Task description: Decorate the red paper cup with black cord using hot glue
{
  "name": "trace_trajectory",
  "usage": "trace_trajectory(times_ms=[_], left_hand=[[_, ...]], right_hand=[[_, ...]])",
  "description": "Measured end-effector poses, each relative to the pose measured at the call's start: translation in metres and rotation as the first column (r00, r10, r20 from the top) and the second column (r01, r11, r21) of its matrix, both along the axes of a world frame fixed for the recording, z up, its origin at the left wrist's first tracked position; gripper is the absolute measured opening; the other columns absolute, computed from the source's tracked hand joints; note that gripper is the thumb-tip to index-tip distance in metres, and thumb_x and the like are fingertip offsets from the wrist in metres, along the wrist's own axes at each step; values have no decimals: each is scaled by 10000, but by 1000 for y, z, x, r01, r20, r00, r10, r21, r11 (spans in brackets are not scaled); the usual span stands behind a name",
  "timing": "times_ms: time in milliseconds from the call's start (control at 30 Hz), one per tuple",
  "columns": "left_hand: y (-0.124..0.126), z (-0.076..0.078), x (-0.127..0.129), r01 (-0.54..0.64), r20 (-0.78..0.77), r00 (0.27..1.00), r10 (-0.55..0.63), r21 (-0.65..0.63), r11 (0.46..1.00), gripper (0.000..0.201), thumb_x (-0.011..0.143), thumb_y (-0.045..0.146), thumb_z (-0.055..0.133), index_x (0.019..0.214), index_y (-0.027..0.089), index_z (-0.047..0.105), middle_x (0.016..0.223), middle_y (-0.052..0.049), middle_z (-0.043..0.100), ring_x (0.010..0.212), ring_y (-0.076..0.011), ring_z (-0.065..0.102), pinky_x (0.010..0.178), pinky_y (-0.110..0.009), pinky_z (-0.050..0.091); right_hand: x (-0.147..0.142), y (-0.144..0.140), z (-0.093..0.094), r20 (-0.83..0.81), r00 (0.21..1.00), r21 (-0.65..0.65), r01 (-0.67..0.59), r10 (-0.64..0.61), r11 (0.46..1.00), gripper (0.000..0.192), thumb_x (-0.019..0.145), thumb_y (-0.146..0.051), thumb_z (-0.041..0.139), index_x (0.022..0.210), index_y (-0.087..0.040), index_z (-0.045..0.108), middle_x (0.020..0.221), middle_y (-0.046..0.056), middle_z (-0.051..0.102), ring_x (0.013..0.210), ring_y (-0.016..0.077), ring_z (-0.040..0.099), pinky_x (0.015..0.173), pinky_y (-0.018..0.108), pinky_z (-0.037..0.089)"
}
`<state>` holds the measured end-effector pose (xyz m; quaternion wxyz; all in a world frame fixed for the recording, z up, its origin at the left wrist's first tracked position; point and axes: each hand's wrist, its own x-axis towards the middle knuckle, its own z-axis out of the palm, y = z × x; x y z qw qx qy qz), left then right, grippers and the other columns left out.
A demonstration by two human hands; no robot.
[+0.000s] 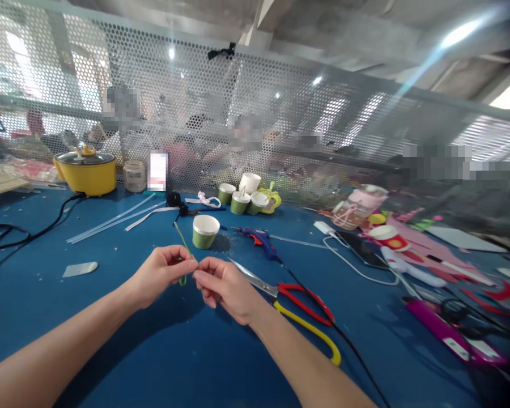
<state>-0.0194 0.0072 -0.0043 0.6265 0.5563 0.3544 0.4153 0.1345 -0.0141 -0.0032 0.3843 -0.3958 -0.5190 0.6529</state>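
Observation:
Both hands meet fingertip to fingertip over the blue table. My left hand (164,275) is closed in a pinch on a thin green pipe cleaner (182,235); one length sticks up past the fingers and a small loop hangs below. My right hand (225,283) is also pinched, its fingertips touching those of the left; what lies between them is hidden. Just beyond the hands stands a green paper cup (204,232) with a white rim. Right of my right hand lie open scissors (276,294) with one red and one yellow handle.
Behind the scissors lies a blue glue gun (257,238) with its black cable. Several small green cups (240,202) stand by the perforated screen. A yellow electric pot (87,173) and a glass jar (135,175) are at left. A phone (361,249) and purple power strip (450,328) lie right.

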Motion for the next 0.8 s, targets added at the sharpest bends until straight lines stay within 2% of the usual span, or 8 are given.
trace_trajectory(times_ms=[133, 567, 733, 800], left_hand=[[-1, 2, -1, 69, 78, 995, -64, -61, 996, 258, 641, 331, 674, 607, 136, 508, 512, 48, 473, 430, -34, 317, 419, -198, 190], [0, -2, 1, 44, 35, 998, -43, -34, 998, 258, 651, 333, 669, 610, 134, 510, 520, 52, 476, 430, -31, 311, 421, -194, 196], [1, 0, -1, 82, 56, 995, -79, -49, 995, 269, 639, 350, 675, 611, 136, 514, 531, 34, 507, 450, -46, 360, 432, -194, 222], [0, 1, 0, 78, 54, 996, -75, -49, 996, 280, 636, 361, 674, 604, 136, 510, 527, 36, 501, 443, -43, 343, 428, -192, 216]], right_hand=[[3, 1, 2, -97, 989, -79, -118, 110, 990, 230, 665, -304, 683, 718, -144, 527, 580, -45, 520, 454, 36, 432, 390, 174, 296], [3, 0, 1, -7, 999, -53, -41, 41, 998, 283, 629, -328, 714, 673, -144, 504, 535, -55, 530, 452, 42, 461, 428, 181, 321], [3, -2, 1, -48, 993, -76, -112, 109, 991, 284, 659, -368, 682, 731, -137, 533, 583, -34, 534, 477, 51, 466, 425, 185, 336], [3, -2, 2, -38, 995, -59, -96, 94, 994, 288, 647, -364, 690, 711, -141, 519, 575, -38, 523, 471, 51, 453, 418, 184, 331]])
